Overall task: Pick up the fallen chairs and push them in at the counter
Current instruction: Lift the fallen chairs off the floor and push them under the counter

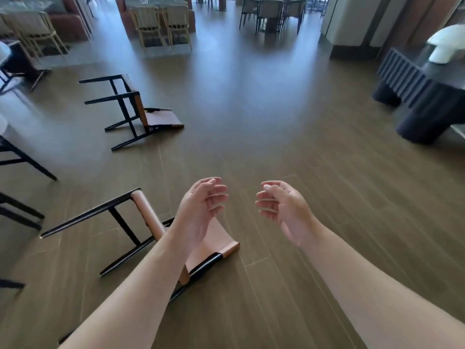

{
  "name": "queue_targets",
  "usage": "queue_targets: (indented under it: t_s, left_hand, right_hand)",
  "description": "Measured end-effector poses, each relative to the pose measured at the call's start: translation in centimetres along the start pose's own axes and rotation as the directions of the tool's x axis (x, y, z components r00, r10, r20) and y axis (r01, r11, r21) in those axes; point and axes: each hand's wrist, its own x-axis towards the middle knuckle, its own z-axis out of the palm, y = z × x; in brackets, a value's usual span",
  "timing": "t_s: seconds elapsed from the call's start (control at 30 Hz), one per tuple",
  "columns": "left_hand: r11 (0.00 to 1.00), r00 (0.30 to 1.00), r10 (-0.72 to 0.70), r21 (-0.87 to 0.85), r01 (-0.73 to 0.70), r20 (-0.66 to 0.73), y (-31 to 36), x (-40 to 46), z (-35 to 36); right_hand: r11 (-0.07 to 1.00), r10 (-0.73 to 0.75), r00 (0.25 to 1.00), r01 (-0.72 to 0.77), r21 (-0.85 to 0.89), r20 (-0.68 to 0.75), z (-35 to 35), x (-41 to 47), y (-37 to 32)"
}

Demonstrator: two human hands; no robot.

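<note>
Two black-framed chairs with tan leather seats lie tipped over on the wooden floor. The near fallen chair (147, 217) lies at lower left, its legs pointing left and its back partly hidden under my left forearm. The far fallen chair (133, 107) lies at upper left, legs also pointing left. My left hand (201, 210) and my right hand (284, 210) hover palms inward above the floor, fingers loosely curled, holding nothing. Neither hand touches a chair.
Black legs of upright chairs (15, 157) stand along the left edge. A dark ribbed bench (415, 96) on round feet sits at right with a white object on it. Dining tables with chairs (161, 23) stand far back.
</note>
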Motion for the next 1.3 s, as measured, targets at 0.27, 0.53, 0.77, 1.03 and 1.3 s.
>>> queue_targets:
  t_s: [0.27, 0.53, 0.77, 1.03, 1.3]
  left_hand:
    - [0.999, 0.996, 0.008, 0.043, -0.004, -0.092, -1.6, 10.2, 7.7]
    - [0.997, 0.970, 0.074, 0.046, -0.065, -0.233, -1.9, 18.7, 19.3]
    - [0.990, 0.944, 0.142, 0.045, -0.135, -0.296, -1.2, 23.9, 22.9]
    - [0.980, 0.896, 0.177, -0.011, -0.199, -0.408, -0.3, 30.6, 20.4]
    - [0.961, 0.846, 0.185, -0.090, -0.263, -0.499, 2.5, 40.4, 14.0]
  right_hand:
    - [0.999, 0.018, 0.998, -0.020, 0.027, 0.053, -6.9, 11.6, -3.8]
    - [0.998, 0.045, 0.976, -0.035, -0.050, 0.212, -15.1, 22.6, -12.0]
    - [0.996, 0.072, 0.947, -0.050, -0.078, 0.314, -17.4, 29.4, -15.6]
    - [0.980, 0.142, 0.899, -0.069, -0.187, 0.415, -13.4, 36.7, -15.9]
    - [0.952, 0.192, 0.858, -0.045, -0.303, 0.476, -6.1, 47.3, -17.0]
